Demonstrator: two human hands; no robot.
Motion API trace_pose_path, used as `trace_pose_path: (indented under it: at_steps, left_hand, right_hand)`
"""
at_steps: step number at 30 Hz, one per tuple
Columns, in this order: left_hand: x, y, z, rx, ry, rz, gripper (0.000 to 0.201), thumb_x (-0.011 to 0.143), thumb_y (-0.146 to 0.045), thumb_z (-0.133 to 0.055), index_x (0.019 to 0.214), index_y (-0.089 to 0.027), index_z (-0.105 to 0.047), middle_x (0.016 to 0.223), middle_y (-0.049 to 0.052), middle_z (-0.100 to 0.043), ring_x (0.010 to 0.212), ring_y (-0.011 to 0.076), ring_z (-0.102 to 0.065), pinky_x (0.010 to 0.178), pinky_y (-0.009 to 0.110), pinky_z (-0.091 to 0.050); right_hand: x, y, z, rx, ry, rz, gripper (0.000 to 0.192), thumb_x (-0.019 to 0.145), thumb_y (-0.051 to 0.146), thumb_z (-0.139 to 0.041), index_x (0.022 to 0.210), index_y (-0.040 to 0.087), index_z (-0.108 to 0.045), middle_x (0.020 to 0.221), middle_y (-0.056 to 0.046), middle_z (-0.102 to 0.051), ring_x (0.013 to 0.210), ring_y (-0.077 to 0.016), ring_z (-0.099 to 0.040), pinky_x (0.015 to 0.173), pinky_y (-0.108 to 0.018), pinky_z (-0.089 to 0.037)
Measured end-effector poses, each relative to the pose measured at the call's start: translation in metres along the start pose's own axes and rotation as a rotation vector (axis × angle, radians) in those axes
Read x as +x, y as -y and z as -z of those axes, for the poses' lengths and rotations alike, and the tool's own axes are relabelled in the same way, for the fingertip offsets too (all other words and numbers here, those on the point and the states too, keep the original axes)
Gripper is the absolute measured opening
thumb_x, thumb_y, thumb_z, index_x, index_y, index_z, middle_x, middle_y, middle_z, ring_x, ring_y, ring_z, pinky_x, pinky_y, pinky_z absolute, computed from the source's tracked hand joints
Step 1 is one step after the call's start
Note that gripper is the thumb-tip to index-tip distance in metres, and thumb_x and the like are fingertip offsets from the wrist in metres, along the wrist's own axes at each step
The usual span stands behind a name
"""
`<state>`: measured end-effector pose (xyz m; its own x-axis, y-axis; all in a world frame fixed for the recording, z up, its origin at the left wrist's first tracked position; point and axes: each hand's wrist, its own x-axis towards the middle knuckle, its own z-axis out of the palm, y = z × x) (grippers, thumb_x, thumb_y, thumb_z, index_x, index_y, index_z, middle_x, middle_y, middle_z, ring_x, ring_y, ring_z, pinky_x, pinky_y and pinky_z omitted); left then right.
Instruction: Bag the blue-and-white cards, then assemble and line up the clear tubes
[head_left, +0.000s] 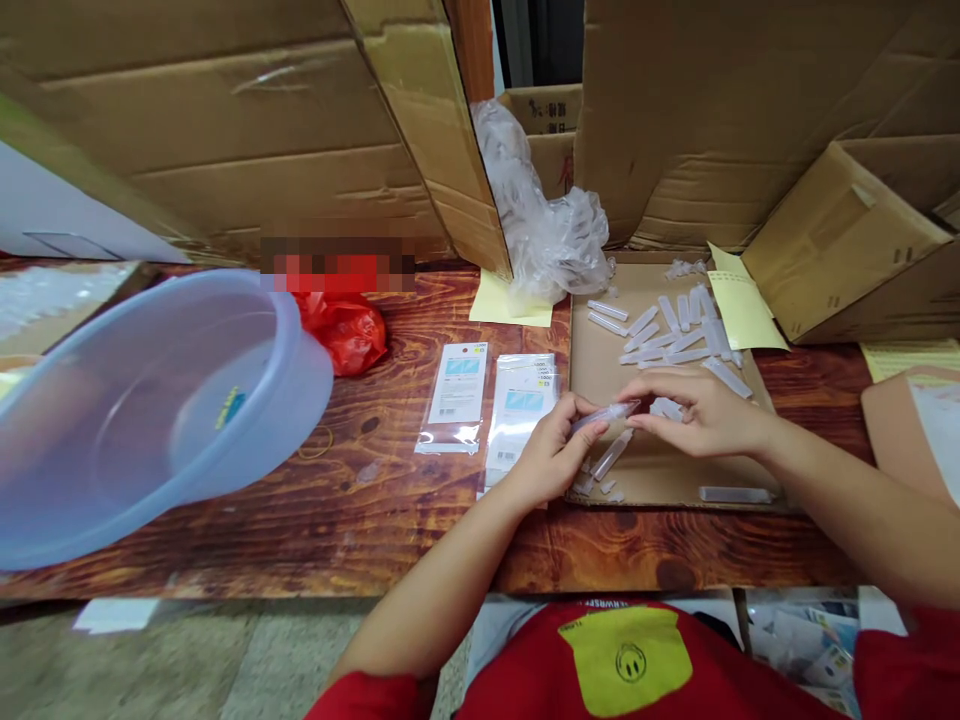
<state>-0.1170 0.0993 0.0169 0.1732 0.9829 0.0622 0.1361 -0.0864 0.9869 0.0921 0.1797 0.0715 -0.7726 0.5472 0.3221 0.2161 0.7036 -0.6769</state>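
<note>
Over the near edge of the wooden table (247,520), both forearms reached in from below and met above a flat cardboard sheet (600,385). The left hand (551,455) curled its fingers shut around one end of a small clear plastic tube (606,413), and the right hand (694,408), palm down, pinched the other end between thumb and fingertips, so the tube hung level just above the sheet's near-left part. More clear tubes (675,335) lay scattered toward the sheet's far edge, a few beside the left hand, and one (735,494) at the near-right corner. Two packaged sachets (459,390) with white labels lay just left of the sheet; their print was too small to read. A large translucent basin (150,420) with a yellow sticker leaned at the table's left end, beside a red bag (345,330). Crumpled clear plastic (544,225) and yellow papers (739,305) sat at the far edge, against cardboard boxes (840,240)
</note>
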Motion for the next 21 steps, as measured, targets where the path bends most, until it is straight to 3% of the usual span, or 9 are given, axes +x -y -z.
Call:
trace_pose_path:
  at_steps: [2,4,6,9,14,16,21]
  left_hand:
    - [-0.002,-0.003,0.001,0.063,0.029,-0.026,0.02,0.096,-0.04,-0.054,0.098,-0.02,-0.056,0.097,0.004,-0.065,0.09,0.018,-0.06,0.083,0.031,-0.046]
    - [-0.004,-0.005,0.001,0.129,0.057,-0.049,0.017,0.096,-0.038,-0.054,0.097,-0.02,-0.055,0.098,0.004,-0.067,0.089,0.0182,-0.061,0.082,0.031,-0.047]
    - [-0.005,-0.006,0.0,0.161,0.077,-0.053,0.016,0.097,-0.037,-0.053,0.097,-0.021,-0.054,0.097,0.005,-0.067,0.087,0.018,-0.061,0.08,0.03,-0.047]
    - [-0.005,-0.006,-0.003,0.158,0.124,-0.033,0.017,0.097,-0.038,-0.053,0.096,-0.021,-0.052,0.095,0.005,-0.066,0.086,0.0181,-0.06,0.079,0.031,-0.045]
    - [-0.007,-0.004,-0.009,0.097,0.217,0.038,0.021,0.097,-0.042,-0.053,0.093,-0.022,-0.048,0.088,0.002,-0.062,0.08,0.0168,-0.055,0.075,0.03,-0.042]
    - [-0.008,-0.003,-0.011,0.067,0.234,0.064,0.023,0.096,-0.043,-0.054,0.093,-0.022,-0.048,0.089,0.002,-0.061,0.082,0.0165,-0.054,0.076,0.03,-0.042]
    - [-0.01,0.0,-0.014,0.014,0.254,0.09,0.026,0.097,-0.046,-0.055,0.095,-0.021,-0.047,0.091,0.002,-0.061,0.084,0.016,-0.053,0.077,0.03,-0.043]
  right_hand:
    - [-0.006,0.003,-0.005,-0.037,0.024,0.002,0.018,0.096,0.031,-0.057,0.099,0.02,-0.071,0.086,-0.005,-0.073,0.078,-0.0154,-0.066,0.073,-0.028,-0.05]
    - [-0.012,0.007,-0.01,-0.068,0.046,-0.143,0.036,0.101,0.038,-0.046,0.078,0.019,-0.066,0.07,-0.003,-0.067,0.065,-0.0139,-0.06,0.064,-0.027,-0.046]
    - [-0.018,0.01,-0.014,-0.1,0.054,-0.331,0.045,0.101,0.047,-0.042,0.069,0.02,-0.057,0.059,0.0,-0.058,0.054,-0.0124,-0.051,0.055,-0.026,-0.04]
    - [-0.025,0.015,-0.015,-0.104,0.053,-0.392,0.032,0.095,0.051,-0.053,0.088,0.02,-0.06,0.075,-0.002,-0.064,0.062,-0.0136,-0.055,0.058,-0.026,-0.041]
    - [-0.035,0.023,-0.014,-0.042,0.104,-0.483,0.032,0.099,0.048,-0.045,0.086,0.021,-0.057,0.073,-0.002,-0.063,0.06,-0.0134,-0.055,0.059,-0.026,-0.042]
    - [-0.039,0.025,-0.015,-0.065,0.085,-0.441,0.026,0.096,0.045,-0.051,0.097,0.02,-0.059,0.084,-0.005,-0.067,0.069,-0.0155,-0.06,0.064,-0.028,-0.046]
    - [-0.048,0.025,-0.021,-0.073,0.088,-0.454,0.027,0.099,0.042,-0.043,0.094,0.02,-0.059,0.084,-0.007,-0.07,0.074,-0.0182,-0.064,0.067,-0.03,-0.048]
